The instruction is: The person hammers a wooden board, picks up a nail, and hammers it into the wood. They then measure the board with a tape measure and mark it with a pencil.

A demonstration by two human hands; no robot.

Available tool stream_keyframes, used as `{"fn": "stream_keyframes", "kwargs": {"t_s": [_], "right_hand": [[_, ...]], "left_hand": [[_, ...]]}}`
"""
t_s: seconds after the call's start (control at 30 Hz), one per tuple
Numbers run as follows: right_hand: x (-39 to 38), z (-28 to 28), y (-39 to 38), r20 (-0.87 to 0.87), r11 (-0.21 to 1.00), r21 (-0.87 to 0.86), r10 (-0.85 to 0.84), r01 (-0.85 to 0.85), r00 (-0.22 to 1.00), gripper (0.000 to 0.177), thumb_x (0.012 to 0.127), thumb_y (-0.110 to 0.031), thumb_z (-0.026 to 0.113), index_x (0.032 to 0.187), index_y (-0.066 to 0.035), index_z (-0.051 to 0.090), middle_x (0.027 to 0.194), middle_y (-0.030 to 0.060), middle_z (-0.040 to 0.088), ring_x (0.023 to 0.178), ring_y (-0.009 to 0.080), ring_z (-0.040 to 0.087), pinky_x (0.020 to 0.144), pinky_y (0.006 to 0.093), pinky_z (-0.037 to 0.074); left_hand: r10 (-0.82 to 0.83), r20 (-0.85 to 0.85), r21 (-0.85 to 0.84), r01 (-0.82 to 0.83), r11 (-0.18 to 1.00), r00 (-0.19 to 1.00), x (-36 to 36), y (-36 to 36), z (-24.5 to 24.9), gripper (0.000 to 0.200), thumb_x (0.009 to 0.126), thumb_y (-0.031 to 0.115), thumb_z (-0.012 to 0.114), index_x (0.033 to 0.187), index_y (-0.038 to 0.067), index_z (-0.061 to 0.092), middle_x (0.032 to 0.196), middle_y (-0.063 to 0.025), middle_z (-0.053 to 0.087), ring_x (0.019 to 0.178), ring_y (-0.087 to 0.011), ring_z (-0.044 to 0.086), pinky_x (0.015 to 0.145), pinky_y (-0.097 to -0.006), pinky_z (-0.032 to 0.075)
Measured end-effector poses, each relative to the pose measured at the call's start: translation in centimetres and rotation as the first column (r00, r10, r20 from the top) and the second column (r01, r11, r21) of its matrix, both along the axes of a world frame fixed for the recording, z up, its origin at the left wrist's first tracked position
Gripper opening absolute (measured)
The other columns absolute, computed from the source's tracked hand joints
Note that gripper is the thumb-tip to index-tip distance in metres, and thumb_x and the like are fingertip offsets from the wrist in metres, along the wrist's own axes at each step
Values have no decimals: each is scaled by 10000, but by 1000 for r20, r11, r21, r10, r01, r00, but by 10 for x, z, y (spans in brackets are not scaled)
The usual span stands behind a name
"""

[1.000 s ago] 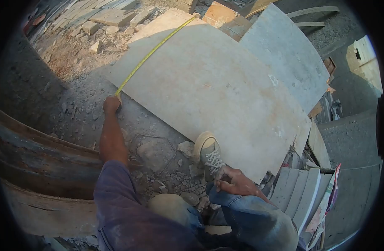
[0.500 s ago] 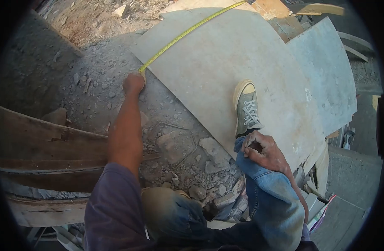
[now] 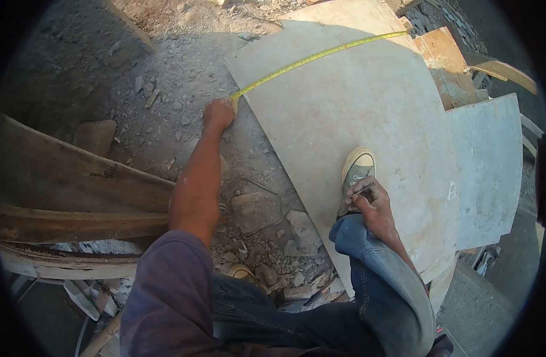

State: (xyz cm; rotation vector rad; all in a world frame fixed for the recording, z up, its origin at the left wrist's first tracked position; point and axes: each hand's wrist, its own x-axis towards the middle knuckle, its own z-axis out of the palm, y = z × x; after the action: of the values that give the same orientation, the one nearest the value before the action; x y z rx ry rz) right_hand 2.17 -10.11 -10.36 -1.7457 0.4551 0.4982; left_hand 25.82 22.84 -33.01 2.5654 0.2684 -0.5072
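Observation:
My left hand [image 3: 218, 113] is stretched out and closed on the near end of a yellow tape measure [image 3: 311, 59], pinning it at the corner of a large pale stone slab [image 3: 356, 113]. The tape runs along the slab's far edge towards the upper right. My right hand [image 3: 368, 196] rests by my raised knee, fingers curled around something small and dark that I cannot make out. My grey shoe [image 3: 356, 169] stands on the slab just beyond that hand.
Rubble and broken stone pieces [image 3: 258, 208] cover the ground between my legs and the slab. Weathered wooden planks [image 3: 76, 196] lie at the left. A second grey slab [image 3: 487, 166] overlaps at the right, with orange-brown boards [image 3: 448, 65] behind.
The view has swung left and down. My foot stepped from the slab's near edge onto its face. My right hand moved from my knee to the shoe. The left hand keeps the tape pinned.

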Motion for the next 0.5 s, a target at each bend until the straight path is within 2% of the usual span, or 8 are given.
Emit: {"fn": "stream_keyframes", "kwargs": {"t_s": [0.07, 0.13, 0.2, 0.23, 0.3, 0.37, 0.43, 0.5], "right_hand": [[17, -6, -2, -36, 992, 0, -129, 129, 991, 106, 919, -41, 552, 1011, 12, 551, 958, 103, 624, 849, 162, 639, 782, 302, 540], [25, -34, -14, 18, 993, -45, -111, 111, 994, 101, 911, -64, 576, 986, 3, 585, 908, 86, 625, 819, 151, 640, 735, 286, 522], [37, -47, -18, 100, 983, -172, -41, 58, 994, 135, 909, -96, 602, 986, 8, 642, 853, 85, 638, 745, 144, 635, 676, 275, 501], [43, -54, -20, 93, 985, -167, -34, 49, 995, 135, 909, -96, 602, 986, 8, 642, 853, 85, 638, 745, 144, 635, 676, 275, 501], [64, -75, -30, 387, 925, -371, 234, -82, 892, 132, 913, -89, 601, 998, 4, 639, 853, 93, 651, 731, 146, 629, 679, 279, 498], [81, -90, -37, 341, 930, -341, 256, -135, 904, 115, 917, -66, 591, 998, -15, 655, 881, 99, 656, 784, 150, 618, 707, 286, 486], [105, -107, -47, 323, 935, -312, 273, -170, 906, 151, 924, -57, 579, 1048, -7, 649, 907, 115, 670, 820, 173, 635, 735, 291, 496], [144, -126, -56, 407, 926, -348, 291, -147, 866, 171, 930, -59, 568, 1075, -6, 641, 933, 122, 674, 850, 183, 643, 757, 299, 501]], "left_hand": [[22, -28, 5, -22, 1000, 999, 3, -3, 6, 361, 937, 332, 455, 993, 72, 698, 1021, -220, 672, 983, -410, 630, 877, -487, 481], [20, -31, 18, -19, 1000, 999, 4, -4, 9, 360, 938, 329, 454, 967, 69, 701, 997, -214, 678, 969, -400, 636, 873, -481, 481], [22, -42, 32, -21, 999, 999, 7, -4, 10, 362, 938, 326, 452, 941, 66, 705, 973, -208, 684, 956, -390, 642, 870, -476, 482], [-5, -44, 22, 6, 1000, 999, 7, -3, 11, 365, 938, 327, 452, 923, 66, 707, 957, -202, 687, 950, -384, 645, 870, -469, 484], [6, -52, 18, -5, 1000, 999, 8, -4, 15, 369, 937, 329, 451, 905, 66, 709, 940, -195, 691, 944, -377, 648, 871, -463, 486], [-27, -117, -1, 27, 1000, 993, 8, -3, 20, 366, 932, 322, 455, 908, 66, 716, 952, -189, 693, 960, -372, 648, 873, -462, 485], [-2, -117, 42, 7, 999, 993, 7, 0, 4, 363, 927, 316, 457, 915, 64, 719, 961, -189, 693, 959, -375, 648, 869, -462, 486], [16, -107, 88, -6, 996, 994, 11, 0, 4, 361, 922, 310, 460, 921, 62, 723, 970, -189, 692, 959, -379, 648, 866, -462, 487]]}}
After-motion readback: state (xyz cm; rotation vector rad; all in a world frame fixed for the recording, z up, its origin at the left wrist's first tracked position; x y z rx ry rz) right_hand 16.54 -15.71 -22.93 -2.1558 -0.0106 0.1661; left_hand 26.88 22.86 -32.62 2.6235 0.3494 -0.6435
